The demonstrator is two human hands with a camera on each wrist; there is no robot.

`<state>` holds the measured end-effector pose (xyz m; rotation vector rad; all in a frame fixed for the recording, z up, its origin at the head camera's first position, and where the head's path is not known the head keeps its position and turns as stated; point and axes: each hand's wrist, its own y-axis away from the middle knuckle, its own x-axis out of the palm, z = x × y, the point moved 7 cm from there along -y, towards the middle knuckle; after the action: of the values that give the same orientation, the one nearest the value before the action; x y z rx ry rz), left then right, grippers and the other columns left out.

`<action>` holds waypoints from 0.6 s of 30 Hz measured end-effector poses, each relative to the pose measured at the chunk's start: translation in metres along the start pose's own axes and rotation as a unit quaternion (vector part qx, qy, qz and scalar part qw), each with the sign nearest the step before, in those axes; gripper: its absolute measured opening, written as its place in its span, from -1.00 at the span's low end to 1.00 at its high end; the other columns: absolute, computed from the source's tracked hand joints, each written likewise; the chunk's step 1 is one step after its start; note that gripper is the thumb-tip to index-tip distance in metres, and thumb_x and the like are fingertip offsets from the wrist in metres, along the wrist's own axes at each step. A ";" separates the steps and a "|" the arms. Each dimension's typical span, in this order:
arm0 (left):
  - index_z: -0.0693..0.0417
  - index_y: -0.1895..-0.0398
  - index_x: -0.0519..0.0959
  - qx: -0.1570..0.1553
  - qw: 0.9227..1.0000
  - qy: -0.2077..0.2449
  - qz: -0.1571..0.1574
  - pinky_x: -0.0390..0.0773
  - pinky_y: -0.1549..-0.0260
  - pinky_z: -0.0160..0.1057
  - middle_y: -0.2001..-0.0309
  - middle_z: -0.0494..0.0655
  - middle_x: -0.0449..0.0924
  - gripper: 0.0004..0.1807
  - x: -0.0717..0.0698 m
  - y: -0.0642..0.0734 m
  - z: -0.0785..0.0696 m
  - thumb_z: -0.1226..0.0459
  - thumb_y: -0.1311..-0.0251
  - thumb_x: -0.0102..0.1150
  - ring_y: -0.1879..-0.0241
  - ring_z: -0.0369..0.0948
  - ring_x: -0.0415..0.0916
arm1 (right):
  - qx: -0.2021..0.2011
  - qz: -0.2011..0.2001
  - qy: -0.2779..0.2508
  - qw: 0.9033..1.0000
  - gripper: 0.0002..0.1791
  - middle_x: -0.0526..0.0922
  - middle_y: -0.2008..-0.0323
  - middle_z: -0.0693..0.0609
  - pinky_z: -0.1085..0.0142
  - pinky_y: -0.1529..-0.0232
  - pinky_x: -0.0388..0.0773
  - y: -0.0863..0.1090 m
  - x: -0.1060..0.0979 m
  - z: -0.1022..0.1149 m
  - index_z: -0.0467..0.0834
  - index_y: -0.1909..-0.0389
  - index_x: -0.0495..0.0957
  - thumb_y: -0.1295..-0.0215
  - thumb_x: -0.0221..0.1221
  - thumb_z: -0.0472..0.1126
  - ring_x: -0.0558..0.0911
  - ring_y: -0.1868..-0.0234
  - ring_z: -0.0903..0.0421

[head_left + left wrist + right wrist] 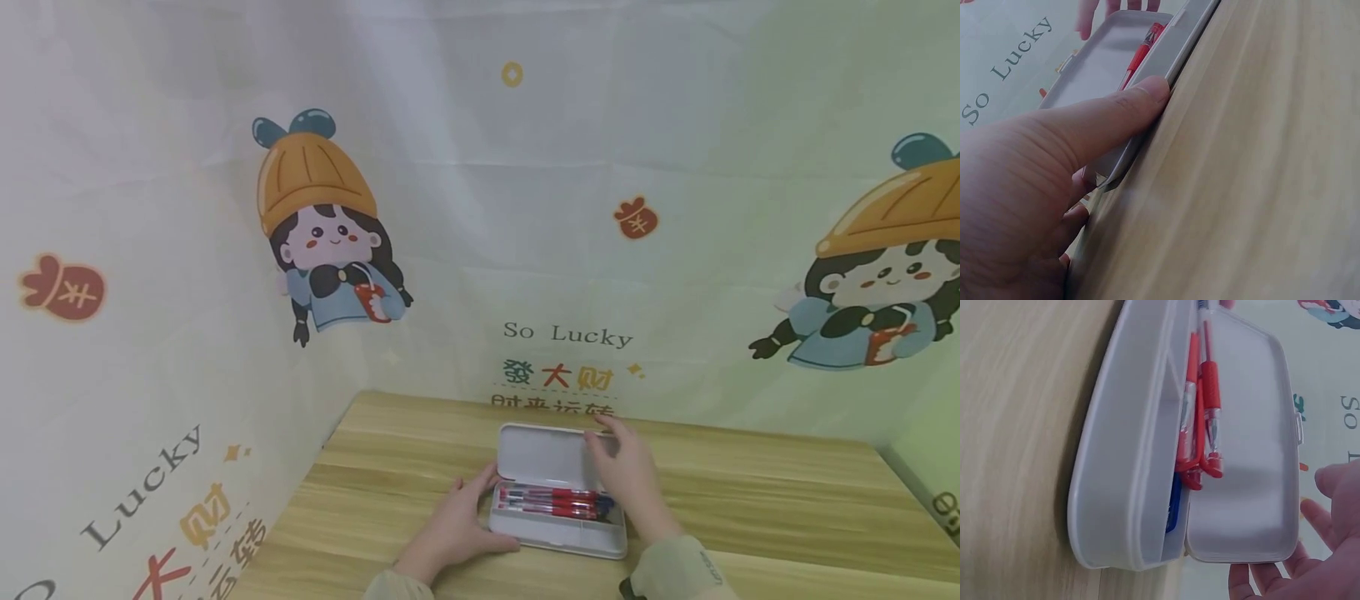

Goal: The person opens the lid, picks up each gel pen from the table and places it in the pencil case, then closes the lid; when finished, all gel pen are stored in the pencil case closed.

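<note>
A white pencil case point(551, 539) lies on the table with its lid point(1254, 450) raised. Red gel pens point(551, 500) are piled in its tray, one standing higher than the rim in the right wrist view. Beside them in the tray is a small blue item point(1174, 503), partly hidden. My left hand point(457, 525) grips the left end of the case, thumb along the front wall and fingers toward the back. At the lid's right end is my right hand point(630, 471), its fingers partly behind the lid and its thumb apart from it.
The case stands on a wood-grain table point(750, 508). A pale printed cloth point(450, 208) with cartoon figures and lettering hangs behind the table and along its left side. A dark object point(628, 588) shows by the right sleeve.
</note>
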<state>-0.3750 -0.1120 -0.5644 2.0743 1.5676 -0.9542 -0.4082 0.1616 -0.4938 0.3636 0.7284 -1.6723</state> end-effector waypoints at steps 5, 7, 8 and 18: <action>0.09 -0.77 0.16 -0.003 1.000 0.000 0.000 0.06 -0.66 0.56 -0.61 -0.04 0.50 0.43 -0.001 0.001 -0.003 -0.15 0.14 0.79 -0.66 0.53 0.08 | 0.032 -0.021 -0.053 0.998 -0.53 0.70 -0.36 -0.30 -0.35 -0.55 0.46 0.002 -0.004 -0.004 -0.15 -0.39 0.63 -0.59 0.28 -0.04 0.59 -0.45 -0.35; 0.10 -0.77 0.16 -0.005 1.000 -0.001 -0.002 0.06 -0.65 0.57 -0.62 -0.03 0.48 0.44 -0.002 0.002 -0.004 -0.16 0.15 0.79 -0.66 0.54 0.07 | 0.040 -0.028 -0.065 0.997 -0.57 0.74 -0.30 -0.29 -0.33 -0.52 0.48 0.005 -0.007 -0.004 -0.19 -0.31 0.67 -0.57 0.30 -0.06 0.62 -0.41 -0.33; 0.11 -0.77 0.16 -0.006 1.000 0.000 -0.002 0.07 -0.65 0.58 -0.62 -0.03 0.48 0.44 -0.002 0.002 -0.004 -0.16 0.15 0.79 -0.66 0.54 0.07 | 0.042 -0.028 -0.069 0.996 -0.58 0.75 -0.29 -0.29 -0.32 -0.53 0.48 0.006 -0.008 -0.003 -0.20 -0.28 0.68 -0.56 0.31 -0.07 0.63 -0.41 -0.33; 0.14 -0.77 0.14 -0.001 1.000 0.007 -0.002 0.05 -0.68 0.53 -0.59 -0.06 0.53 0.48 -0.001 0.002 -0.004 -0.15 0.17 0.81 -0.68 0.45 0.13 | 0.039 -0.003 -0.080 0.996 -0.63 0.76 -0.26 -0.29 -0.29 -0.57 0.49 0.024 -0.015 0.002 -0.28 -0.17 0.71 -0.53 0.34 -0.12 0.63 -0.42 -0.32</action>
<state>-0.3720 -0.1108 -0.5608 2.0807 1.5795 -0.9413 -0.3812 0.1697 -0.4895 0.2780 0.5481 -1.7170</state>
